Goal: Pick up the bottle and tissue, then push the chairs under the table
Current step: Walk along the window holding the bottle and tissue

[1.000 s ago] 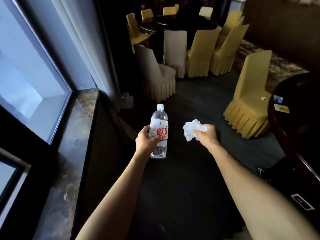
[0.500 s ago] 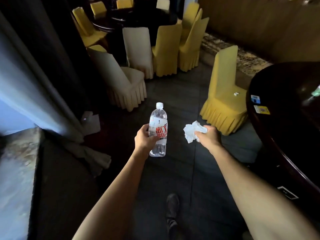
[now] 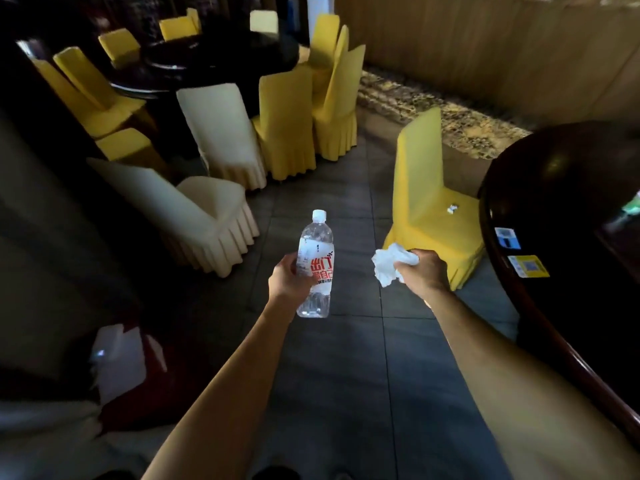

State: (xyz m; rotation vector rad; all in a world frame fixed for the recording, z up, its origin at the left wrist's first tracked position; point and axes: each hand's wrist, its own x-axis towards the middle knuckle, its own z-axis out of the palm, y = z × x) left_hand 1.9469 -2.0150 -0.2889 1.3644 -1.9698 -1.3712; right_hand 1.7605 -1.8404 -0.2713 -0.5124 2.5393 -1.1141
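Both arms are stretched out in front of the person, over the dark tiled floor. The left hand (image 3: 289, 280) is wrapped round the labelled middle of a clear plastic bottle (image 3: 317, 258), which it holds upright in the air with the white cap on top. I cannot tell how full it is. The smooth, thin wall looks likely to give under a hard squeeze, so that grip around the middle seems the right one.

The right hand (image 3: 424, 271) is closed into a fist on a crumpled white tissue (image 3: 389, 266), most of which bulges out on the thumb side. The tissue is soft, nearly weightless and easy to tear, so a light clench should be enough.

A yellow-covered chair (image 3: 426, 188) stands pulled out just beside the round dark counter (image 3: 571, 202), with a small white scrap (image 3: 452, 208) on its seat. Its loose cover will probably slide over the frame. With both hands full, pushing on the top of the backrest with a wrist or forearm looks safest.
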